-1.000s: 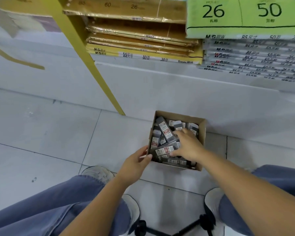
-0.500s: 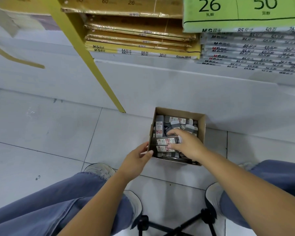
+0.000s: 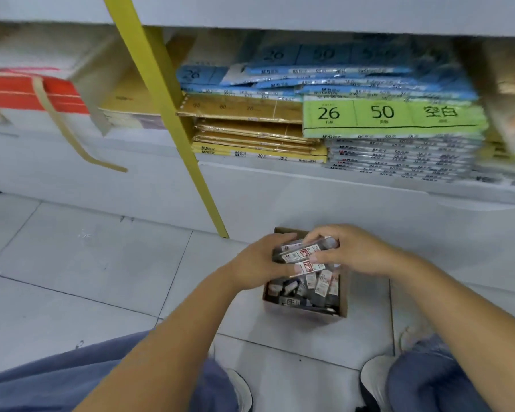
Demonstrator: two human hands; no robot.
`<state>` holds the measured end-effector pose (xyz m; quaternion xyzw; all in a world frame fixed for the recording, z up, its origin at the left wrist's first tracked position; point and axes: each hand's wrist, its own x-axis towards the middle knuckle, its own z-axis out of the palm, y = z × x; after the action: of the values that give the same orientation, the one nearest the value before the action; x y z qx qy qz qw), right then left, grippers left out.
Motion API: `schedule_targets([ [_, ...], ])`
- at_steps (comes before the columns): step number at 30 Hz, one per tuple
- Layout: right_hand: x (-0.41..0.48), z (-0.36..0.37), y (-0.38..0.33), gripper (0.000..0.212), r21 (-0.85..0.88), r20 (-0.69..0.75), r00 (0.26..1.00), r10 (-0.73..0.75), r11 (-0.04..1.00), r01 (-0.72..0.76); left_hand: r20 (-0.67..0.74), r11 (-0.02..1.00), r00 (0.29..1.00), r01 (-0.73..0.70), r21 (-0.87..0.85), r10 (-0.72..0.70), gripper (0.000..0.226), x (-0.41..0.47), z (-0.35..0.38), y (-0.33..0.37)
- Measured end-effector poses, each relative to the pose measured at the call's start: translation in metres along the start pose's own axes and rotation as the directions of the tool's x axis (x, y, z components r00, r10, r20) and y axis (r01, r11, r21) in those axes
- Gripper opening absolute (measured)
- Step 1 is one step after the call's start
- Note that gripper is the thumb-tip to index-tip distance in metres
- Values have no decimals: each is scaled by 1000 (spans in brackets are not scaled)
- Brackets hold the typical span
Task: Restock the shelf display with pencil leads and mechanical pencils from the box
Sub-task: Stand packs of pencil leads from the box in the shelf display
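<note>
Since half a second ago, a bundle of pencil lead packs is seen to have been lifted out of the box, and more of the shelf is now taken in by the view. The bundle, small grey packs with red-and-white labels, is held just above the far end of the box, clamped between both hands. Its left end is gripped by the left hand, whose fingers are curled round it, and its right end is pinched by the right hand from above. The small brown cardboard box is set on the pale tiled floor, close to the base of the shelf, and more loose packs are heaped inside it. Behind the box, a slanted yellow post is seen in front of the lowest shelf. On that shelf, blue packs are stacked over gold packs, and a green pack marked 26 and 50 is laid on grey ones. Blue trouser legs and pale shoes are seen at the bottom edge.
</note>
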<state>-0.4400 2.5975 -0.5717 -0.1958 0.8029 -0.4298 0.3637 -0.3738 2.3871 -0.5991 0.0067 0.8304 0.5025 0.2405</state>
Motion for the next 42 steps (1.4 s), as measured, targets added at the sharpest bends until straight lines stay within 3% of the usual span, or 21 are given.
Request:
schedule_targets([
  [4,-34,-29,-66,21,-90,-13,991,-130,988,129,135,1000,990,28,5,-29,35,-18,-38,64],
  [8,-57,-49,-133,23,-204,-15,962,-272,943,264,144,999,989,-23,-26,27,37,-46,-69,116],
  [12,-65,-65,-190,21,-299,-50,923,-381,888,350,131,982,985,-88,-164,110,38,-73,-102,156],
  [14,-64,-72,-209,26,-274,-128,889,-440,877,395,80,963,982,-152,-224,173,32,-83,-114,168],
  [17,-54,-74,-222,44,-60,-389,805,-448,884,463,-86,909,965,-261,-326,246,28,-87,-122,179],
  [20,-43,-69,-228,40,37,-574,707,-414,849,527,-214,864,935,-346,-366,284,30,-83,-127,187],
  [28,-28,-71,-257,21,99,-597,651,-469,762,640,-410,727,847,-512,-457,338,33,-77,-149,195],
  [34,-21,-106,-301,15,-37,-665,538,-517,743,668,-555,643,760,-617,-454,338,23,-64,-170,194],
  [36,-20,-129,-322,15,-88,-716,455,-530,715,694,-604,635,725,-645,-426,331,25,-61,-178,193],
  [38,-15,-151,-341,21,-230,-748,327,-578,687,689,-630,637,703,-659,-400,331,27,-60,-184,192],
  [40,-6,-167,-353,23,-454,-700,233,-675,673,584,-633,628,694,-671,-394,344,28,-60,-188,193],
  [42,4,-176,-361,23,-645,-605,246,-757,648,406,-636,625,684,-681,-382,357,27,-61,-190,195],
])
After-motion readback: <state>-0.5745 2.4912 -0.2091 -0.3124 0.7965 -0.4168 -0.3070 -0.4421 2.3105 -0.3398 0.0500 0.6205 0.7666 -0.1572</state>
